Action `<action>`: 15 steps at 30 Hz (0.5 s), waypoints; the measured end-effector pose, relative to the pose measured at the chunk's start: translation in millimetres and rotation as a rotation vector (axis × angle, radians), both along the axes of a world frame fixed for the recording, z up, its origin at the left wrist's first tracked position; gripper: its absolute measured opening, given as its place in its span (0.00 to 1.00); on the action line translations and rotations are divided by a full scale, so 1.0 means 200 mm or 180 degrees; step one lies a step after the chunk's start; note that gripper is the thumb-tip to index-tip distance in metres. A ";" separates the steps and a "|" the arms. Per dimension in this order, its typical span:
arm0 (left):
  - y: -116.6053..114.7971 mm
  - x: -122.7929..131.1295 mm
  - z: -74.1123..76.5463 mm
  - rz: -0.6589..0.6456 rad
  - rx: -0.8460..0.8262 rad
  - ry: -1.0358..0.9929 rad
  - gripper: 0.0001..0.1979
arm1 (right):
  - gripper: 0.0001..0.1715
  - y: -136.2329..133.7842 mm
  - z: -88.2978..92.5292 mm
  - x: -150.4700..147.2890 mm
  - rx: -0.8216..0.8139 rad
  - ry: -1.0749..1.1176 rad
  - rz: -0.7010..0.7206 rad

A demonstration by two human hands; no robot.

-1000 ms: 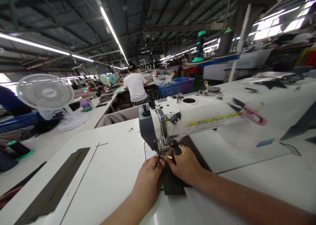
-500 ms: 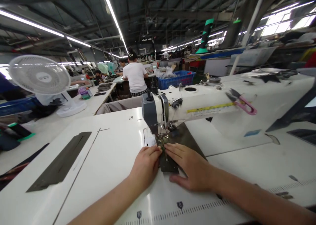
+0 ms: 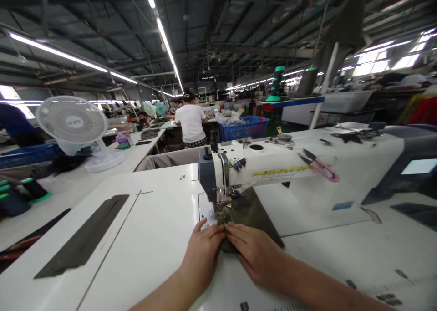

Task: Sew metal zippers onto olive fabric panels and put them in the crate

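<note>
A dark olive fabric piece [image 3: 261, 215] lies under the needle area of a white sewing machine [image 3: 283, 176], spreading to the right of the presser foot [image 3: 223, 201]. My left hand [image 3: 201, 254] grips the fabric's near left edge just in front of the foot, its thumb sticking up. Beside it, my right hand [image 3: 261, 252] presses and pinches the same cloth, fingers together. The fingertips of both hands almost meet; the cloth under them is mostly hidden.
Flat dark strips of fabric [image 3: 83, 236] lie on the table at left. Pink-handled thread snips [image 3: 322, 167] rest on the machine arm. A white fan [image 3: 73, 122] and dark thread cones [image 3: 32, 190] stand at left. A person in a white shirt [image 3: 191, 122] works ahead.
My right hand's thumb has tucked in from being spread out, and its fingers have closed towards the left hand. The left thumb now sticks up. The view has tilted upward.
</note>
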State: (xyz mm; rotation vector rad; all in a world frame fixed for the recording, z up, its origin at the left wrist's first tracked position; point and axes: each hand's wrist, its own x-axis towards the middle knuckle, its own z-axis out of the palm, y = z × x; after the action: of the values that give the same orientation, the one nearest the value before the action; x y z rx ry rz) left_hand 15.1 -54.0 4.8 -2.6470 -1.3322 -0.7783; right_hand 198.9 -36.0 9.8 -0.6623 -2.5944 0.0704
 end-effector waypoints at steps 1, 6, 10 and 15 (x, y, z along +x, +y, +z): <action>0.01 0.00 0.00 -0.0009 0.0001 0.0024 0.16 | 0.26 0.00 0.00 0.00 0.0002 0.0026 0.0008; 0.04 0.00 0.00 -0.0129 0.0083 0.0034 0.16 | 0.27 0.04 -0.01 -0.01 -0.0009 0.0083 -0.0008; 0.09 -0.01 -0.01 -0.0109 0.0189 -0.0002 0.16 | 0.26 0.08 -0.03 -0.03 0.0123 0.0118 -0.0010; 0.14 -0.02 -0.01 0.0085 -0.0123 -0.0084 0.13 | 0.25 0.14 -0.04 -0.03 0.0126 0.0108 -0.0011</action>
State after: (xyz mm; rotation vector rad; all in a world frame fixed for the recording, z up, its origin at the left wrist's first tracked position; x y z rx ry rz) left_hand 11.5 -26.8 3.4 -2.6515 -1.4000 -0.7947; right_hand 193.5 -8.4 0.9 -0.6457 -2.5553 0.0289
